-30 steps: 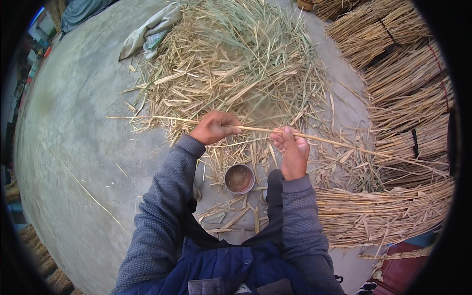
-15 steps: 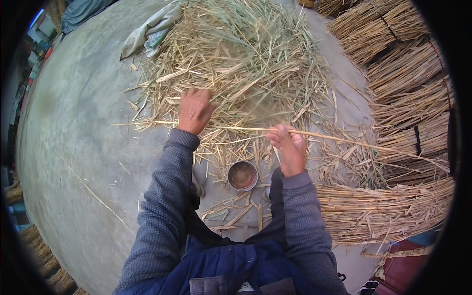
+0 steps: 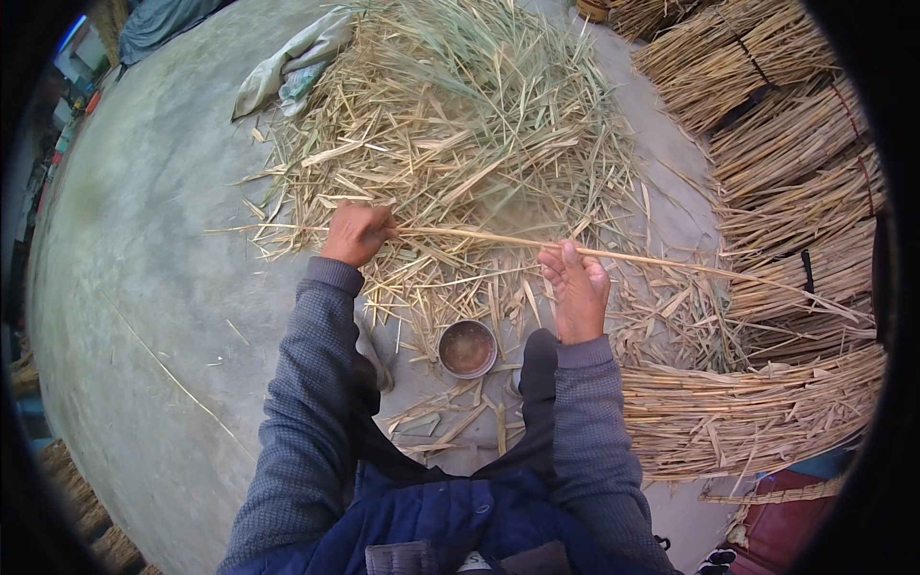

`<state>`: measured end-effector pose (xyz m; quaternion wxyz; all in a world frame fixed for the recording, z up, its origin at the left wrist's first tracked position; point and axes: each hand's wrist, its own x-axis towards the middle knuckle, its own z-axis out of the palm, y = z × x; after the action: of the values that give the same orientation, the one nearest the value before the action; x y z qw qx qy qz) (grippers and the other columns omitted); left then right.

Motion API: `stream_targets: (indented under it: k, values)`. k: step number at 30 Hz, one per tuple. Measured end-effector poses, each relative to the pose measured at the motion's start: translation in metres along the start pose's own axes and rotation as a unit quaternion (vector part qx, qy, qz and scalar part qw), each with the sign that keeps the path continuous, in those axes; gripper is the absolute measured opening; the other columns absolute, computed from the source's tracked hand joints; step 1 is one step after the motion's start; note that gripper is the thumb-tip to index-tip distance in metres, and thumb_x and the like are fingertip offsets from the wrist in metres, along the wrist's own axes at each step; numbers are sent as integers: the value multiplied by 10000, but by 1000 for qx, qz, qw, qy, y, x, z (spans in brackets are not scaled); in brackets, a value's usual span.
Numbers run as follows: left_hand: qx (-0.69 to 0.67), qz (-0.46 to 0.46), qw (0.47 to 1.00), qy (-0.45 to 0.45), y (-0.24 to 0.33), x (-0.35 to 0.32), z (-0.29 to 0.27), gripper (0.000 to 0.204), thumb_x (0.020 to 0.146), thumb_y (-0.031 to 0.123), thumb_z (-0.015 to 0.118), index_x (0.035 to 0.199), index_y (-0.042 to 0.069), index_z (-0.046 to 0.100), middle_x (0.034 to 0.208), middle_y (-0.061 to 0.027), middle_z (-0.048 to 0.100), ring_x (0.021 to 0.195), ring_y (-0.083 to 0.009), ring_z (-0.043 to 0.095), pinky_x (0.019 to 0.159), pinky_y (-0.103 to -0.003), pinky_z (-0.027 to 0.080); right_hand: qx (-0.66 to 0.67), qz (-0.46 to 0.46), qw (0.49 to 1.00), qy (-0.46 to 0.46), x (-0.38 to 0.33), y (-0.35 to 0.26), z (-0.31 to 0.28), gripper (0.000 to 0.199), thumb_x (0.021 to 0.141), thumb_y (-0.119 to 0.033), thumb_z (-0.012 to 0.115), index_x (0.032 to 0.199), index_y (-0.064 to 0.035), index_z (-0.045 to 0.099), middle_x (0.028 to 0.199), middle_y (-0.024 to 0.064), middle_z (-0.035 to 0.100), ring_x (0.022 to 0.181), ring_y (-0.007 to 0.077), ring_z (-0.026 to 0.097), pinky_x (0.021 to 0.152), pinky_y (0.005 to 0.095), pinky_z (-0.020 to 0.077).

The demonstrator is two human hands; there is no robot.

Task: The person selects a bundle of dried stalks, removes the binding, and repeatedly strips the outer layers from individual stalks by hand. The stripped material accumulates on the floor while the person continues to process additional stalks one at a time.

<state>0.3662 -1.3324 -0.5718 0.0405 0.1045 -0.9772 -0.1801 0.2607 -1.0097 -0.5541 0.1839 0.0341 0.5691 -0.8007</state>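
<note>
A long, thin, straw-coloured reed stalk [image 3: 470, 235] stretches across in front of me, its thin left tip past my left hand and its right end over the bundles. My left hand [image 3: 358, 233] is closed round it, fingers curled. Farther right, my right hand [image 3: 578, 292] pinches the same stalk between thumb and fingers, palm turned up. Beneath and beyond both hands spreads a big heap of dry leaves and stripped husks [image 3: 431, 144]. Between my feet stands a small round metal bowl [image 3: 468, 375] with a brownish inside.
Tied reed bundles [image 3: 776, 182] are stacked along the right. Another pile of stalks [image 3: 747, 412] lies beside my right forearm. A pale sack [image 3: 287, 67] rests at the heap's far left. One loose stalk [image 3: 172, 372] lies on the concrete floor [image 3: 144, 240] at left.
My left hand has moved left and slightly down, and its fingers have curled in round the stalk. My right hand has shifted a little right, still pinching it.
</note>
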Motion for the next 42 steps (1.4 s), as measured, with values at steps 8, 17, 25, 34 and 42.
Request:
stream_targets:
  k: [8,17,25,34,42]
  values:
    - [-156,165,967,115,76,6,24,235,780,292,767,921,115,705,801,-40,671,815,-233,611,798,-350,407,-94,-25,995,-4,-8,5,21,422,930,-388,672,936,33,640,865,124,702,730,148,684,658,237,518]
    - [-371,95,920,85,82,8,20,185,780,232,780,822,59,729,777,-58,692,751,-250,639,703,-371,474,-116,-29,993,-16,-11,6,23,481,907,-462,680,870,16,650,767,116,690,647,134,663,589,231,500]
    - [-339,128,930,51,53,15,28,176,777,216,788,814,53,730,780,-79,696,753,-246,652,675,-374,490,-116,-19,993,7,-9,4,14,454,916,-435,677,902,17,631,747,108,684,601,128,651,559,223,493]
    - [-530,-53,835,142,14,16,6,163,881,146,713,946,9,655,839,-61,712,797,-139,662,761,-286,517,-121,-13,993,-8,-8,8,11,406,928,-391,671,922,12,627,787,109,692,632,131,660,576,222,499]
    - [-198,228,951,67,88,12,20,231,843,280,717,967,88,692,902,-52,683,902,-242,607,831,-366,399,-63,16,994,-88,-14,24,37,345,938,-330,674,1012,3,623,918,134,707,776,147,688,664,225,528]
